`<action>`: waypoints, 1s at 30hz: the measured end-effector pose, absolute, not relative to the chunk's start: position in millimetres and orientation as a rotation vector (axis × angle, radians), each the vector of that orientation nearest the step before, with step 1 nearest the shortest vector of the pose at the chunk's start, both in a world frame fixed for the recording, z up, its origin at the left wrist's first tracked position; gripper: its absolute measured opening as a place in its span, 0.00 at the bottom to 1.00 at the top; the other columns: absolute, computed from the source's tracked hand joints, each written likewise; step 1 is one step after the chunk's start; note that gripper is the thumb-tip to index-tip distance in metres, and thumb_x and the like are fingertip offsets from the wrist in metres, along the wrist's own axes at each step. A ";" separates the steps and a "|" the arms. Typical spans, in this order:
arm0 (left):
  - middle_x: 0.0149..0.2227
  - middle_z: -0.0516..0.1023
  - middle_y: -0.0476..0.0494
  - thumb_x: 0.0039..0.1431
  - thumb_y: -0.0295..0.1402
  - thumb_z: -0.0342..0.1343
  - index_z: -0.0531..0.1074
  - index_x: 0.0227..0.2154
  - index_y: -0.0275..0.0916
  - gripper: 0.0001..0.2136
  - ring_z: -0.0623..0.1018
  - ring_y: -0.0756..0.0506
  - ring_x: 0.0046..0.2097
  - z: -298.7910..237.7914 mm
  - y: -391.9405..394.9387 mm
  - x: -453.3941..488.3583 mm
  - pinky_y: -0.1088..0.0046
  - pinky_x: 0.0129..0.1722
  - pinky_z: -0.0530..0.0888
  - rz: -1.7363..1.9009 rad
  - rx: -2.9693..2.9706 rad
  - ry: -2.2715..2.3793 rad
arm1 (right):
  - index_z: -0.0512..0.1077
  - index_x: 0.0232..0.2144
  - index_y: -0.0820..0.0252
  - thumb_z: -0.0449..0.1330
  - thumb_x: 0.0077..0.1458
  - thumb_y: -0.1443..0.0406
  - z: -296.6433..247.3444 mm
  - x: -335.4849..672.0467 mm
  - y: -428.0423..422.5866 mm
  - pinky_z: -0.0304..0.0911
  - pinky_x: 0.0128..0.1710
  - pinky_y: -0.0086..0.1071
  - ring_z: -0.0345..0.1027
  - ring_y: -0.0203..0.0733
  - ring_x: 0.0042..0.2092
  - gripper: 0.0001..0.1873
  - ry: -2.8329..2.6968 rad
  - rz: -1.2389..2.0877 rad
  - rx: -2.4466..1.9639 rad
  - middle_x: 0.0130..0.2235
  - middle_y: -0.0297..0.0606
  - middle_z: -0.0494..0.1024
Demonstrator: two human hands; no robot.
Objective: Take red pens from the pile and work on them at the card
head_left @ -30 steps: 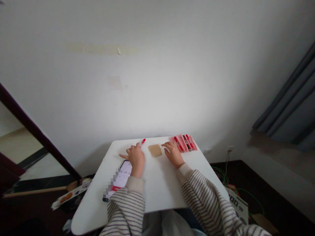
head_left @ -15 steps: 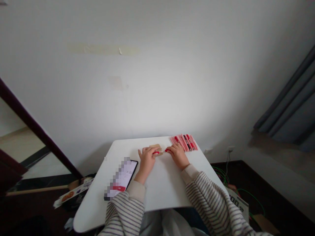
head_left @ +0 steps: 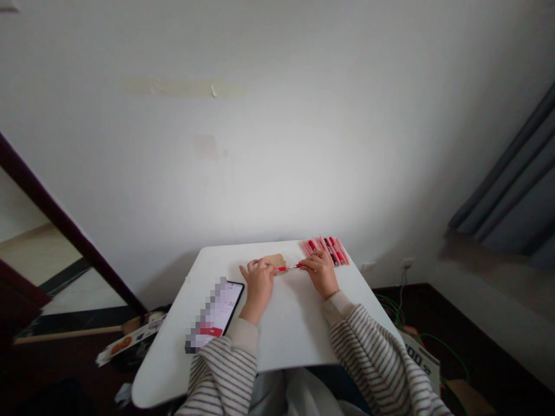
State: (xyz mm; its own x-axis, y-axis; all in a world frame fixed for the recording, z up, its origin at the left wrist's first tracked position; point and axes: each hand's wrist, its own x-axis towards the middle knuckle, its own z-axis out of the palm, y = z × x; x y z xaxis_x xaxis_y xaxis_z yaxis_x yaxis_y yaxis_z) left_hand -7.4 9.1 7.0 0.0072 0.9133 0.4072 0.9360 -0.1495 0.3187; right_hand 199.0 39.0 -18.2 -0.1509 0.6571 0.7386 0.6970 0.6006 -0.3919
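Observation:
A slim red pen [head_left: 282, 268] with a silvery stretch along its middle spans the gap between my hands, low over the table. My left hand [head_left: 259, 289] pinches the pen's left end, its thumb side toward the pen and one finger sticking out to the left. The fingers of my right hand [head_left: 321, 275] are closed round the right end. Just behind the pen lies a flat tan piece [head_left: 274, 260], partly covered by my left hand. Beyond my right hand is a row of pink, red and black pens [head_left: 338, 248].
The white table [head_left: 295, 341] stands against a pale wall [head_left: 277, 144]. A phone [head_left: 221, 312] with a lit screen lies at the left, beside my left forearm. Boxes and papers [head_left: 130, 341] sit on the floor at left, green cables [head_left: 392, 309] at right.
My hands have drawn slightly apart, the right one shifting a little rightward. More of the pen and its silvery middle now shows between them.

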 end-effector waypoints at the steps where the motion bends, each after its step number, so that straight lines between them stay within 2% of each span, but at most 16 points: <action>1: 0.48 0.75 0.47 0.61 0.34 0.50 0.78 0.33 0.48 0.11 0.64 0.38 0.54 6.4 8.8 -7.0 0.31 0.59 0.49 -0.827 -2.206 -2.020 | 0.80 0.33 0.51 0.61 0.59 0.62 -17.1 199.1 37.8 0.58 0.50 0.41 0.64 0.47 0.46 0.07 -1.853 -0.061 -1.104 0.33 0.36 0.80; 3: 0.49 0.74 0.46 0.62 0.34 0.48 0.78 0.34 0.48 0.11 0.64 0.38 0.55 5.3 8.4 -6.8 0.31 0.59 0.49 -0.833 -2.209 -2.011 | 0.79 0.36 0.52 0.62 0.57 0.60 -15.0 198.4 34.4 0.57 0.52 0.42 0.63 0.47 0.48 0.07 -1.848 -0.092 -1.161 0.36 0.36 0.80; 6: 0.50 0.74 0.47 0.62 0.36 0.49 0.78 0.34 0.49 0.11 0.63 0.38 0.55 4.7 7.7 -7.0 0.31 0.59 0.50 -0.850 -2.183 -2.023 | 0.76 0.46 0.53 0.61 0.58 0.56 -11.9 196.0 28.9 0.51 0.56 0.49 0.62 0.50 0.50 0.15 -1.861 -0.176 -1.310 0.42 0.39 0.79; 9: 0.50 0.73 0.47 0.61 0.37 0.50 0.78 0.33 0.49 0.11 0.63 0.37 0.55 4.4 7.0 -7.3 0.32 0.59 0.49 -0.846 -2.167 -2.044 | 0.77 0.38 0.52 0.56 0.62 0.57 -9.6 193.8 26.3 0.41 0.60 0.56 0.62 0.50 0.50 0.11 -1.932 -0.222 -1.409 0.39 0.38 0.80; 11: 0.50 0.73 0.47 0.62 0.37 0.50 0.78 0.33 0.49 0.11 0.62 0.37 0.55 3.4 7.0 -7.5 0.33 0.59 0.49 -0.844 -2.164 -2.059 | 0.76 0.32 0.53 0.56 0.62 0.59 -9.6 193.1 26.8 0.38 0.60 0.58 0.63 0.49 0.49 0.10 -1.957 -0.211 -1.418 0.37 0.37 0.79; 14: 0.50 0.73 0.47 0.62 0.37 0.49 0.78 0.34 0.50 0.11 0.62 0.37 0.55 1.2 7.6 -8.0 0.32 0.59 0.48 -0.848 -2.148 -2.097 | 0.73 0.36 0.55 0.59 0.60 0.58 -11.2 193.0 28.3 0.39 0.61 0.58 0.63 0.49 0.50 0.08 -1.940 -0.178 -1.403 0.40 0.39 0.78; 18: 0.50 0.72 0.47 0.62 0.37 0.49 0.78 0.34 0.50 0.11 0.61 0.37 0.55 0.7 7.2 -9.3 0.33 0.59 0.48 -0.849 -2.143 -2.095 | 0.70 0.47 0.55 0.59 0.59 0.55 -10.8 192.8 26.4 0.35 0.62 0.62 0.62 0.51 0.52 0.16 -1.943 -0.182 -1.390 0.44 0.42 0.77; 20: 0.50 0.72 0.47 0.62 0.38 0.49 0.79 0.34 0.51 0.11 0.61 0.37 0.55 1.3 6.7 -9.9 0.33 0.59 0.50 -0.841 -2.144 -2.090 | 0.71 0.46 0.52 0.57 0.61 0.57 -9.2 192.3 24.9 0.30 0.61 0.65 0.61 0.52 0.53 0.13 -1.960 -0.226 -1.413 0.43 0.40 0.78; 22: 0.49 0.72 0.46 0.61 0.38 0.50 0.79 0.34 0.51 0.11 0.62 0.37 0.55 1.4 6.6 -10.5 0.33 0.58 0.51 -0.828 -2.138 -2.090 | 0.73 0.39 0.51 0.56 0.62 0.59 -8.2 191.6 24.5 0.26 0.61 0.67 0.61 0.52 0.53 0.08 -1.974 -0.265 -1.442 0.40 0.38 0.79; 25: 0.49 0.72 0.46 0.61 0.38 0.50 0.79 0.34 0.50 0.11 0.62 0.37 0.55 0.0 7.3 -11.4 0.35 0.58 0.52 -0.813 -2.121 -2.100 | 0.73 0.35 0.52 0.57 0.61 0.59 -8.7 190.6 26.1 0.27 0.60 0.68 0.63 0.50 0.52 0.06 -1.979 -0.281 -1.455 0.39 0.37 0.79; 28: 0.50 0.72 0.46 0.61 0.38 0.50 0.79 0.33 0.49 0.11 0.63 0.38 0.54 -1.4 7.9 -12.2 0.36 0.58 0.53 -0.823 -2.104 -2.111 | 0.72 0.38 0.52 0.59 0.60 0.59 -10.0 190.1 27.2 0.29 0.60 0.68 0.64 0.50 0.51 0.06 -1.984 -0.288 -1.442 0.40 0.38 0.79; 30: 0.50 0.72 0.46 0.61 0.38 0.50 0.79 0.34 0.49 0.11 0.63 0.38 0.54 -1.7 7.8 -12.3 0.36 0.58 0.53 -0.832 -2.102 -2.111 | 0.72 0.42 0.52 0.60 0.59 0.58 -10.4 190.0 26.8 0.29 0.60 0.68 0.64 0.51 0.50 0.10 -1.986 -0.293 -1.421 0.41 0.39 0.79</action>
State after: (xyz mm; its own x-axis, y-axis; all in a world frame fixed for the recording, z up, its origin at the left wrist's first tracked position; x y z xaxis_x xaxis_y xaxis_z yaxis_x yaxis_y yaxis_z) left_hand -12.3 7.8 -1.7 -0.0755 0.9140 0.3987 0.9402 -0.0679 0.3338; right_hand 190.0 26.8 -10.4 -0.1833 0.7537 0.6312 0.9037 0.3819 -0.1936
